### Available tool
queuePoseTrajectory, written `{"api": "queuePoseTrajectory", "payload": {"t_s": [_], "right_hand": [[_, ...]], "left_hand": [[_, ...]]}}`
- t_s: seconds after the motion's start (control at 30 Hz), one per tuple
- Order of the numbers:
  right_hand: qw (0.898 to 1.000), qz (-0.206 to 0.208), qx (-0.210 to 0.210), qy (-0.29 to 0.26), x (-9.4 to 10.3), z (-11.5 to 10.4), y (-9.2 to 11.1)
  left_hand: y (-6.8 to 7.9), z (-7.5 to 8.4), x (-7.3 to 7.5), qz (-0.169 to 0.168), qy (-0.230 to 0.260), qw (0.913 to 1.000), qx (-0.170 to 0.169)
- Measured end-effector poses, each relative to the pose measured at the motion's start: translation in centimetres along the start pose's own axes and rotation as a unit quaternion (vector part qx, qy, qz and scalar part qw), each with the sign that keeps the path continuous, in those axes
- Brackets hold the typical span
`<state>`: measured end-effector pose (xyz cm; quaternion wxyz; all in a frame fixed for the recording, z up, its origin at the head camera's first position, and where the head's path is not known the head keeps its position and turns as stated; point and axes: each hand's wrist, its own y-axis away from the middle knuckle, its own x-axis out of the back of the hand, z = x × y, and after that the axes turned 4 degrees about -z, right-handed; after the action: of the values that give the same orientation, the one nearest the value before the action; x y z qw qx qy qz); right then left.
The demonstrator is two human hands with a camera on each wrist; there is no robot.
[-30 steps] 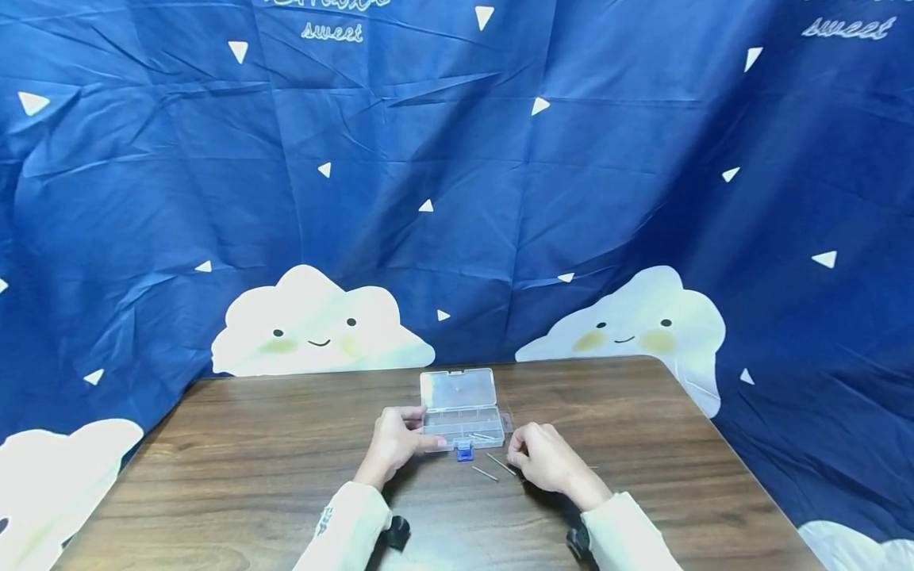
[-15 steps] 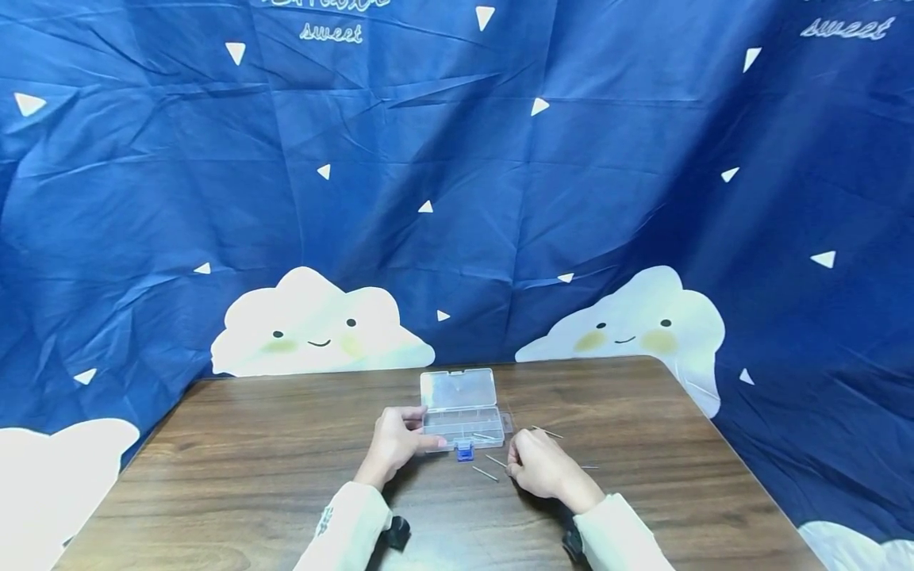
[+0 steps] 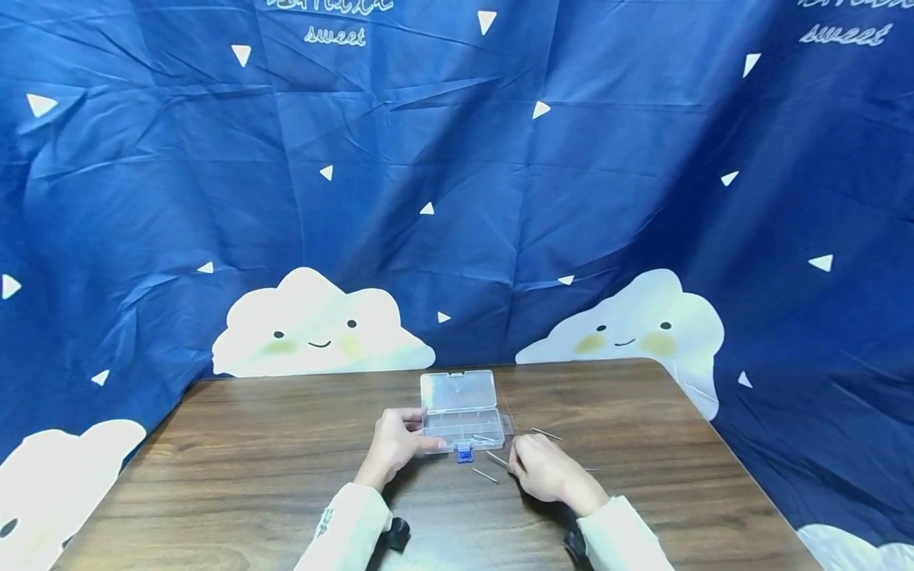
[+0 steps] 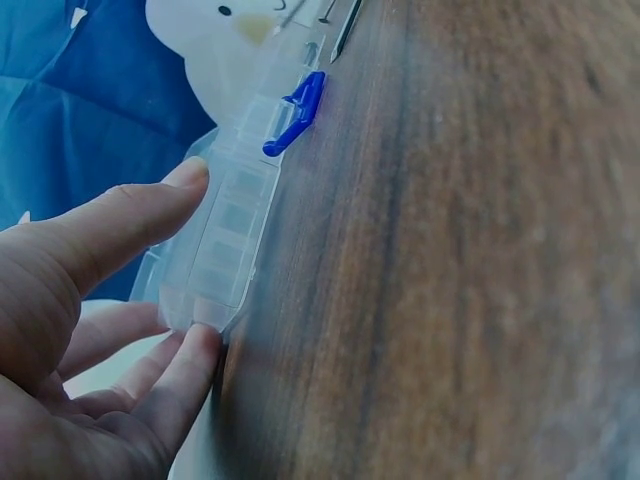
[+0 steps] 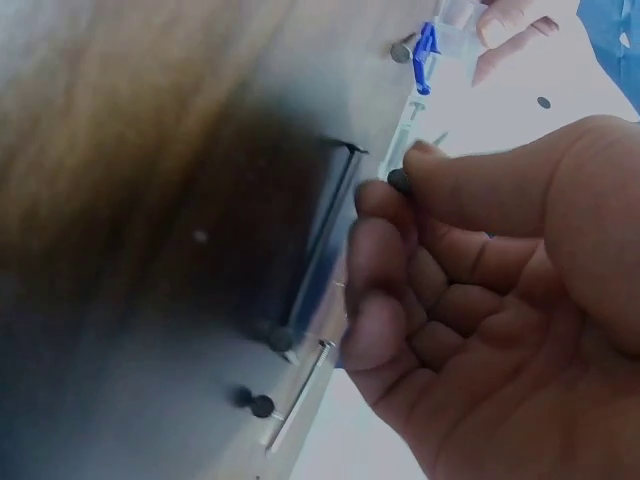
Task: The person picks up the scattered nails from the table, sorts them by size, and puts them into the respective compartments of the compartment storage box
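- A clear plastic box [image 3: 462, 418] is set on the table near its far edge, its transparent lid [image 3: 458, 392] tipped back on the far side, its inside split by dividers.
- At least one nail inside the box [image 3: 483, 438] is held in the front row, toward the right end; the exact count cannot be told.
- A blue latch [image 3: 465, 453] is seen hanging loose at the box's front.
- The box's left end is grasped by the left hand [image 3: 395, 438], with the thumb laid along the front and the fingers set around the end and back.
- A nail by its dark head [image 5: 400, 180] is pinched between thumb and forefinger of the right hand [image 3: 541, 466], just right of the box; the other fingers are curled in.
- One loose nail [image 3: 485, 476] is left lying in front of the latch; another nail [image 3: 547, 434] is seen beyond the right hand.
- The table [image 3: 271, 468] is finished in brown wood grain.
- The space behind is covered by a creased blue cloth [image 3: 457, 159], printed with white triangles, smiling clouds and lettering.
- Both forearms are covered by white sleeves [image 3: 350, 523].
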<state>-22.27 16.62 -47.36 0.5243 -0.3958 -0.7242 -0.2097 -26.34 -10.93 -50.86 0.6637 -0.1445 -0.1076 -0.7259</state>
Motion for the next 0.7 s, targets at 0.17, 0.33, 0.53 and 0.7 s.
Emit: {"api": "queuePoseTrajectory", "payload": {"t_s": [0.17,0.33,0.53,0.7], "right_hand": [[1.000,0.012,0.015,0.013,0.4,0.2,0.1],[1.000,0.012,0.003,-0.004,0.7,0.1,-0.2],[0.999,0.047,0.007,-0.019,1.0,-0.2,-0.9],[0.996,0.077,0.013,-0.035,1.1,-0.4,-1.8]], "left_hand": [[0.1,0.0,0.0,0.000,-0.001,1.0000,-0.002],[0.1,0.0,0.0,0.002,0.000,1.0000,-0.005],[0.1,0.0,0.0,0.002,0.000,1.0000,-0.006],[0.0,-0.1,-0.1,0.005,-0.002,1.0000,-0.005]]}}
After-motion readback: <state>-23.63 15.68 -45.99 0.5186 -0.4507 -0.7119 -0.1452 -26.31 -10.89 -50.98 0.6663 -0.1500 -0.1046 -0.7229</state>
